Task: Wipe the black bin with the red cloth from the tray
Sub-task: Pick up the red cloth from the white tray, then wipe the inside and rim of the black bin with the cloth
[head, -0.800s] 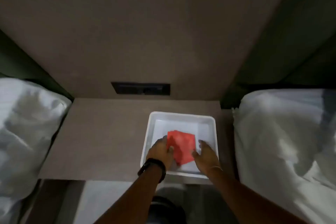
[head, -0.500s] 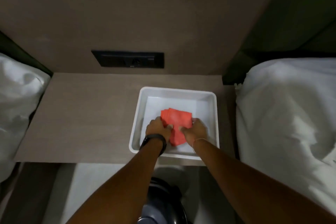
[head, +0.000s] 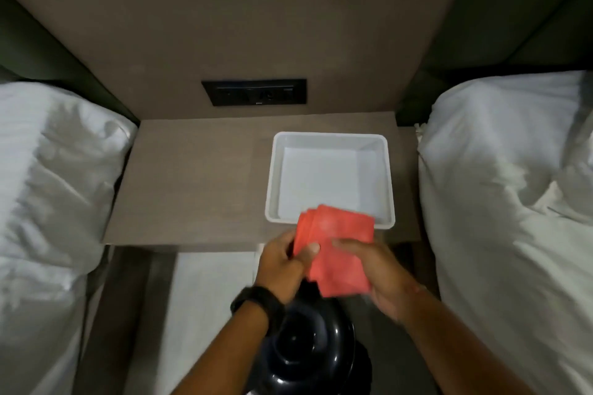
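Observation:
The folded red cloth (head: 337,247) is held up in front of the near edge of the bedside table, just outside the white tray (head: 330,143). My left hand (head: 284,263) pinches its left edge with the thumb on top. My right hand (head: 382,276) supports it from below and the right. The tray now holds nothing. The glossy black bin (head: 308,349) stands on the floor directly below my hands, its rounded top showing between my forearms.
The brown bedside table (head: 192,183) sits between two beds with white pillows, one on the left (head: 54,176) and one on the right (head: 510,176). A black socket panel (head: 253,92) is set in the wall behind.
Both hands closed on the red cloth inside the tray, then lifted it out and drew it back toward me over the table's front edge, above the bin.

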